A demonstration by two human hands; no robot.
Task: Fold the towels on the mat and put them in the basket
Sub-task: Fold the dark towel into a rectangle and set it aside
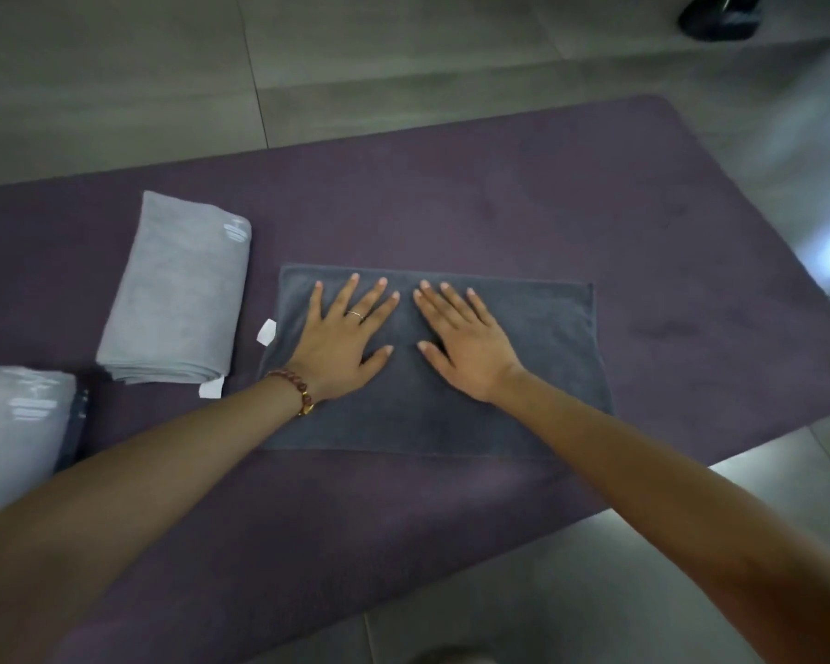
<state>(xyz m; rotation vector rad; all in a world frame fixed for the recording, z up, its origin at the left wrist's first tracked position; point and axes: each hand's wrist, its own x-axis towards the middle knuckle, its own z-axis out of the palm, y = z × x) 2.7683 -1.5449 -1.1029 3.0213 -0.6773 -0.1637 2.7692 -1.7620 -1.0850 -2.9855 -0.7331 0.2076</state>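
We press both hands flat on the dark towel (537,376), fingers straight and spread, gripping nothing. Our left hand (343,345) covers the towel's left half. Our right hand (466,349) lies just beside it nearer the middle, their forefingers close but apart. The towel lies as a flat rectangle on the purple mat (451,194), which rests on the tiled floor (595,591). A bead bracelet (293,388) circles our left wrist and a ring (355,314) sits on one finger. Left of the dark towel, a folded grey towel (178,299) lies on the mat. Another pale bundle (15,424) is cut off by the left edge.
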